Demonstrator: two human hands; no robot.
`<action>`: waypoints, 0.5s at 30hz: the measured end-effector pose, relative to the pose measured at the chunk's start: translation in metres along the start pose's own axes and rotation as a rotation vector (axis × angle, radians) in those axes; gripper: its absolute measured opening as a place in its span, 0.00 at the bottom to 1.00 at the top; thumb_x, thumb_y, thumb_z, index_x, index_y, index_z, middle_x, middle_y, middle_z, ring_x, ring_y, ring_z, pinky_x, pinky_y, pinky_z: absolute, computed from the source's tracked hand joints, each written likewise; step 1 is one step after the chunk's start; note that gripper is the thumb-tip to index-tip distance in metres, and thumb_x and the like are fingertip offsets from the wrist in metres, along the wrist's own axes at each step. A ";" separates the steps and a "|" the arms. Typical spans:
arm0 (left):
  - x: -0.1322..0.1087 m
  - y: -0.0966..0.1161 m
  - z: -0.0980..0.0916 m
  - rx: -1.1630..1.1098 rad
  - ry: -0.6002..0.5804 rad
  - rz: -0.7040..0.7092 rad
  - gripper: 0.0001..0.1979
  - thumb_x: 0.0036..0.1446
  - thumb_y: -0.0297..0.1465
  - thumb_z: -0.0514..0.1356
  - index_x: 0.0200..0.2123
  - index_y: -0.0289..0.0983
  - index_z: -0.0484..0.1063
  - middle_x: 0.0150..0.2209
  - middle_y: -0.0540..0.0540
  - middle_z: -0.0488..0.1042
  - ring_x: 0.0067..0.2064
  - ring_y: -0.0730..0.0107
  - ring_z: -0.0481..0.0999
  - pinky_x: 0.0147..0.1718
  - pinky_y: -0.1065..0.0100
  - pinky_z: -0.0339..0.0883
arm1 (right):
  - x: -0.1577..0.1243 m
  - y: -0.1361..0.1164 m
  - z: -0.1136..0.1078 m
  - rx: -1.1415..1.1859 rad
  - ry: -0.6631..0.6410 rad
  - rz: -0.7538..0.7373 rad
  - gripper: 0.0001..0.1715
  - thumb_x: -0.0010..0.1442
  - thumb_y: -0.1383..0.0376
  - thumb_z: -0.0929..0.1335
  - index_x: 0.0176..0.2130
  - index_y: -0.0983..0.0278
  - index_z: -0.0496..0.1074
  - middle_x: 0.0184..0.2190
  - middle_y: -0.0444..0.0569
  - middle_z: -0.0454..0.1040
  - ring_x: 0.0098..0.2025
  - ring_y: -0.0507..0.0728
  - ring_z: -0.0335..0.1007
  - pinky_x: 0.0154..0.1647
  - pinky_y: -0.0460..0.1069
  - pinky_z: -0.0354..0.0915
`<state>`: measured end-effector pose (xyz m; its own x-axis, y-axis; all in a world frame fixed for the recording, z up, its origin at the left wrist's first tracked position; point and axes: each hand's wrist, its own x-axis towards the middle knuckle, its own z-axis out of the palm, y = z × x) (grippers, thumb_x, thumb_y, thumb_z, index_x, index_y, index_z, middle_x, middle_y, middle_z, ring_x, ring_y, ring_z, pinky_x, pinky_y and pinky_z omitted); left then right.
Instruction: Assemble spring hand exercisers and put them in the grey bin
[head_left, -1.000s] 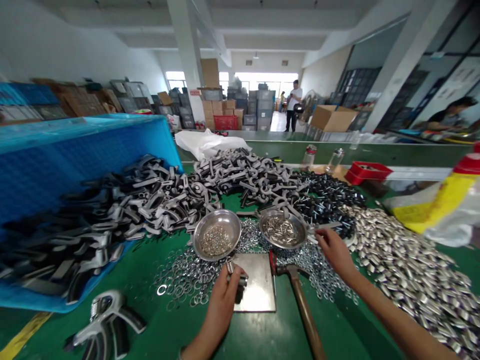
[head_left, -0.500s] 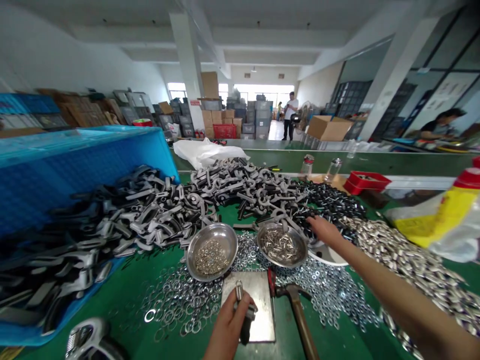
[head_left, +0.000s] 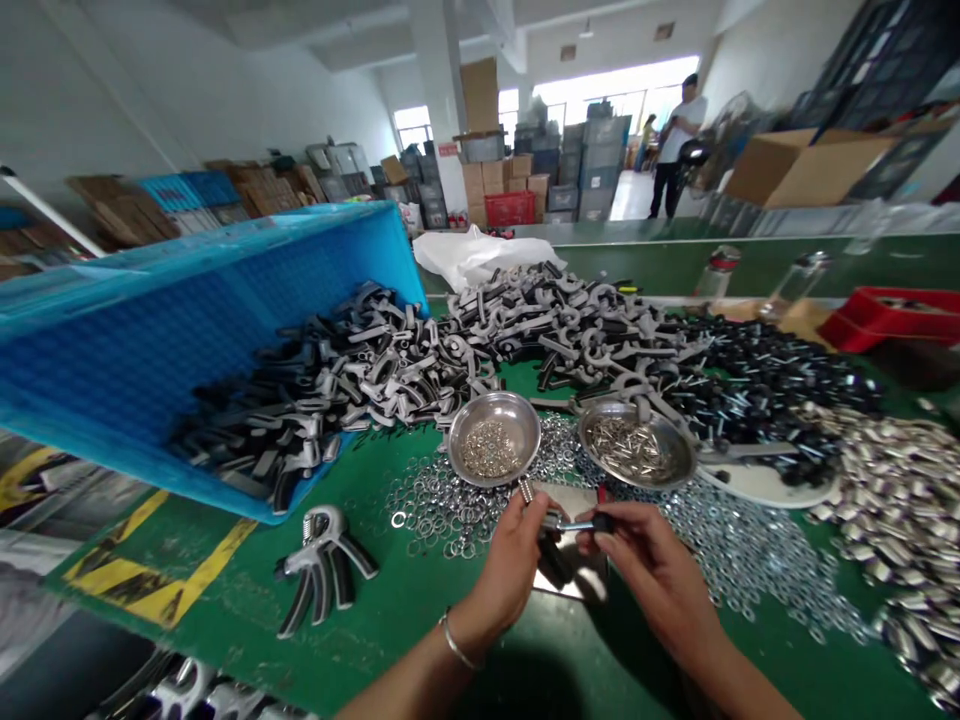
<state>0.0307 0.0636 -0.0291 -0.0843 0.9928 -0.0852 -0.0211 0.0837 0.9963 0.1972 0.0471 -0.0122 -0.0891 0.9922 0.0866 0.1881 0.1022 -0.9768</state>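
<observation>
My left hand (head_left: 504, 565), with a bracelet at the wrist, is closed around a grey-and-black hand grip exerciser (head_left: 553, 562); its coil spring (head_left: 526, 490) sticks up above my thumb. My right hand (head_left: 656, 575) pinches the black knob (head_left: 602, 522) of a bolt. The bolt's shiny shank (head_left: 576, 526) points left and meets the exerciser; I cannot tell how far it is in. Both hands are above a metal plate (head_left: 574, 498). Behind them are a steel bowl (head_left: 534, 425) of small metal parts and another bowl (head_left: 686, 455) of metal pins.
Several assembled hand grips (head_left: 324, 560) rest at left, near a blue crate (head_left: 225, 320) spilling handles. Rings (head_left: 431, 515) and nuts (head_left: 739, 560) lie scattered. Black-knobbed bolts (head_left: 780, 370) and metal sleeves (head_left: 907, 490) are heaped at right. A person (head_left: 679, 140) stands far back.
My right hand has come back from the heap of black-knobbed bolts with one and brought it to the exerciser in my left hand. The view has turned left and down.
</observation>
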 end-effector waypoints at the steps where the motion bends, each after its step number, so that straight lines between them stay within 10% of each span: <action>1: -0.002 0.001 -0.003 -0.019 -0.008 -0.003 0.24 0.66 0.50 0.51 0.38 0.36 0.72 0.34 0.44 0.75 0.35 0.65 0.74 0.39 0.65 0.69 | 0.001 0.003 0.001 -0.040 -0.006 -0.010 0.17 0.62 0.52 0.70 0.47 0.57 0.70 0.42 0.52 0.79 0.41 0.62 0.79 0.45 0.57 0.74; 15: -0.014 0.019 -0.024 0.043 -0.115 0.021 0.16 0.67 0.44 0.54 0.38 0.36 0.70 0.34 0.48 0.71 0.37 0.67 0.70 0.40 0.68 0.64 | -0.003 0.000 0.015 -0.369 -0.138 -0.178 0.05 0.67 0.59 0.66 0.41 0.58 0.69 0.37 0.49 0.77 0.37 0.58 0.75 0.38 0.51 0.70</action>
<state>0.0070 0.0490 -0.0088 0.0303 0.9974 -0.0651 0.0225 0.0644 0.9977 0.1826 0.0430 -0.0157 -0.2773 0.9406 0.1959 0.4925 0.3142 -0.8116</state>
